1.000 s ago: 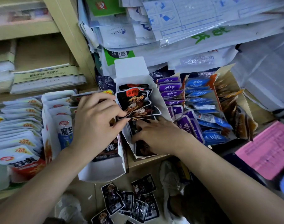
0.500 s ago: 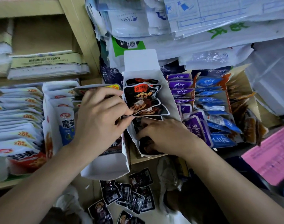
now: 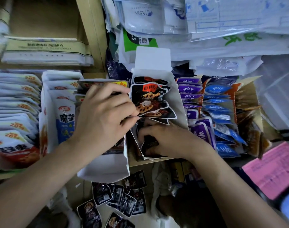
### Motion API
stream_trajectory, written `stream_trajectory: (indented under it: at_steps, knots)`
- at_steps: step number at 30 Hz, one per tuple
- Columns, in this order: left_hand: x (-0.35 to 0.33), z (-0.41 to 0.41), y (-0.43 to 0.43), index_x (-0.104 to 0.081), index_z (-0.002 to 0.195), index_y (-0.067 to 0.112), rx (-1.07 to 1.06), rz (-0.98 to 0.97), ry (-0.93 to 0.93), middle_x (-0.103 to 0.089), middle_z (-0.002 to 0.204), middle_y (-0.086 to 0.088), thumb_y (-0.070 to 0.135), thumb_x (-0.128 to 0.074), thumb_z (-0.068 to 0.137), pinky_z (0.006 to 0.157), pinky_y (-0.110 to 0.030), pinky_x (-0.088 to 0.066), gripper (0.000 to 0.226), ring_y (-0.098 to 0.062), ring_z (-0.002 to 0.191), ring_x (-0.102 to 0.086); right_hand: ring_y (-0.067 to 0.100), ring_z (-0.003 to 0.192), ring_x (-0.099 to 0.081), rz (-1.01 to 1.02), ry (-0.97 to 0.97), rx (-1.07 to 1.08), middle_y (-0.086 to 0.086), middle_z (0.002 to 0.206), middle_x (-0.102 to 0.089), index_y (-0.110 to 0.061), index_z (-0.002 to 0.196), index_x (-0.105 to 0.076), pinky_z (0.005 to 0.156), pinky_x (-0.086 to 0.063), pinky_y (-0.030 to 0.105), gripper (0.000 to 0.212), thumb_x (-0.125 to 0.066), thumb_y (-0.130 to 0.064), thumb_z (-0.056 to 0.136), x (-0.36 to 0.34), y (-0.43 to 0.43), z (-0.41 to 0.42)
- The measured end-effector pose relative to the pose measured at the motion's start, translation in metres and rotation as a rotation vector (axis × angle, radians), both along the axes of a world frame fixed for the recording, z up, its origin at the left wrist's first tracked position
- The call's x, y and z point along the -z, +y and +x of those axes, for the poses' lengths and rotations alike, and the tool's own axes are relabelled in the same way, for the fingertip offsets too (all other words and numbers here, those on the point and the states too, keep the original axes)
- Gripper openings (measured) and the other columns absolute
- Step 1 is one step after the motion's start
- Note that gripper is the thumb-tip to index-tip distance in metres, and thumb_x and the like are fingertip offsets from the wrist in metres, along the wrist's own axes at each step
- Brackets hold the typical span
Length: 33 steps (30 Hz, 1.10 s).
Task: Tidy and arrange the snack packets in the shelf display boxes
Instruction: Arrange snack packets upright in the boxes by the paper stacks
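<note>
Middle of the shelf (image 3: 135, 162), right up to its front edge: a white display box (image 3: 180, 99), back flap raised, packed with black snack packets (image 3: 150, 99) standing on edge.

Left hand (image 3: 104, 116) at the box's left wall, fingers (image 3: 107, 89) curled, thumb and fingertips pinching the left edges of the upright black snack packets mid-box. Right hand (image 3: 166, 139) down inside the near end of the same box, fingers (image 3: 145, 130) curled round a dark packet there, thumb side hidden.

Just right of the box, toward the shelf's right end: purple packets (image 3: 191, 89), then blue packets (image 3: 217, 89), then brown packets (image 3: 249, 122) in an open carton. Just left, partly under the left hand: a second white box (image 3: 104, 170) overhanging the front edge. Further left: rows of white packets (image 3: 15, 102).

Below the front edge, on a lower surface: loose black packets (image 3: 120, 196) in a scattered heap. At the lower right: pink paper (image 3: 272, 170). Along the back of the shelf: stacked mailer bags (image 3: 222, 38).
</note>
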<state>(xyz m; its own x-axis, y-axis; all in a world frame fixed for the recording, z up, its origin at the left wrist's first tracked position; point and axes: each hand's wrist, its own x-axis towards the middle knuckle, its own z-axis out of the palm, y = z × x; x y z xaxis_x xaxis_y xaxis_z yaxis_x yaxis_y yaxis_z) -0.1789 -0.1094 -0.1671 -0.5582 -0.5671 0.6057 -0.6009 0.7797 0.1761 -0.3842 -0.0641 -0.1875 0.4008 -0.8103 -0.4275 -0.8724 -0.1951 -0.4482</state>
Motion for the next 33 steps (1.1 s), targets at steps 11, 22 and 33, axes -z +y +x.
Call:
stream_trajectory:
  at_steps: [11,22,33]
  knots:
    - [-0.001,-0.003,0.002,-0.073,0.075,0.018,-0.056,0.02,-0.012,-0.071,0.08,0.007,0.026,-0.079,0.087,0.08,-0.041,-0.038,0.015,-0.028,0.106,-0.065,0.016,0.071,-0.051,-0.264,-0.17,0.098,-0.007,0.072,-0.051,-0.021,0.074,-0.052,0.062,-0.045,0.037,0.028,-0.072,-0.002,0.079,-0.025,0.009,-0.011]
    - [-0.007,-0.012,0.008,-0.072,0.108,0.023,0.077,0.196,-0.012,-0.064,0.124,0.003,0.05,-0.079,0.077,0.095,-0.047,-0.038,0.042,-0.029,0.122,-0.052,0.021,0.076,-0.071,-0.214,-0.581,0.354,0.002,0.081,-0.071,-0.01,0.09,-0.069,0.07,-0.057,0.036,0.014,-0.069,0.005,0.09,-0.047,0.017,-0.046]
    - [-0.005,-0.039,0.007,-0.067,0.089,0.027,0.01,0.206,0.037,-0.065,0.105,0.014,0.074,-0.073,0.068,0.09,-0.036,-0.023,0.052,-0.02,0.108,-0.057,0.02,0.098,-0.073,0.021,-0.927,0.56,0.006,0.103,-0.077,-0.007,0.123,-0.065,0.087,-0.057,0.033,0.026,-0.047,-0.012,0.105,-0.056,0.019,-0.044]
